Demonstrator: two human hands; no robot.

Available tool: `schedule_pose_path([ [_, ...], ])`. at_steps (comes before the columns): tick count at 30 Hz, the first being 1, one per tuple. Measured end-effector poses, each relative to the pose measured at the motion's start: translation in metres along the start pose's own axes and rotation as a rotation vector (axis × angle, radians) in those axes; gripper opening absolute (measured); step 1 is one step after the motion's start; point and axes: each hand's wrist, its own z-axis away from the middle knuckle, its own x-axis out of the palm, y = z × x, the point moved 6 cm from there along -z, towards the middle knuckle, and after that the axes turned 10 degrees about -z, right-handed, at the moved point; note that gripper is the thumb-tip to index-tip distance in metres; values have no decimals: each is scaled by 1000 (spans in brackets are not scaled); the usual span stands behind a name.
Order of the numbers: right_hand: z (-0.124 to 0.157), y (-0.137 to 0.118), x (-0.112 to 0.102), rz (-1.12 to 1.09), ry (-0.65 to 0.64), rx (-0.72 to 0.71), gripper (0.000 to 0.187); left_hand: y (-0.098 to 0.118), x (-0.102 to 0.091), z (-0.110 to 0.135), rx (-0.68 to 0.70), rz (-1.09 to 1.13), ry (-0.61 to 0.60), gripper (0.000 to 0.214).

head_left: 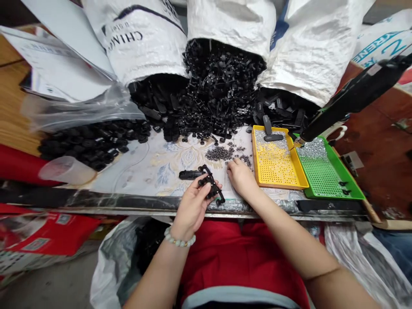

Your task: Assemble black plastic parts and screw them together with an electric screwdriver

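Observation:
My left hand, with a beaded bracelet at the wrist, is closed around several small black plastic parts with thin arms and round ends. Just left of them a long black plastic piece lies flat on the table. My right hand rests low over the table, its fingertips bent and pressed together at the edge of a scatter of small dark metal pieces. Whatever those fingers pinch, if anything, is too small to make out.
White sacks spill a heap of black parts along the back. At right stand a yellow tray and a green tray of small silver pieces, with a black screwdriver above. A clear plastic cup tips over at left.

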Motion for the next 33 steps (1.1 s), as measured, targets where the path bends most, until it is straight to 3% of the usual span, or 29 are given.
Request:
schedule_pose_path([
  [2,3,-1,-5,-137,30,-22,19,0,3,0,20,-65,12,39],
  [5,13,-5,-14,-623,29,-75,12,-1,6,1,50,-172,9,42],
  [8,20,-12,-16,-1038,-55,-58,10,-2,6,1,79,-231,14,42],
  [12,21,-14,-5,-1257,-136,75,12,-4,5,1,97,-266,29,41],
  [16,20,-10,3,-1336,-156,151,17,-3,6,1,129,-308,44,39],
  [21,21,-8,1,-1269,-135,153,17,-4,7,0,175,-320,40,38],
  [27,29,-12,-3,-1224,-38,112,12,-5,7,0,213,-315,42,37],
  [33,37,-16,2,-1036,68,54,13,-5,3,1,270,-387,106,37],
])
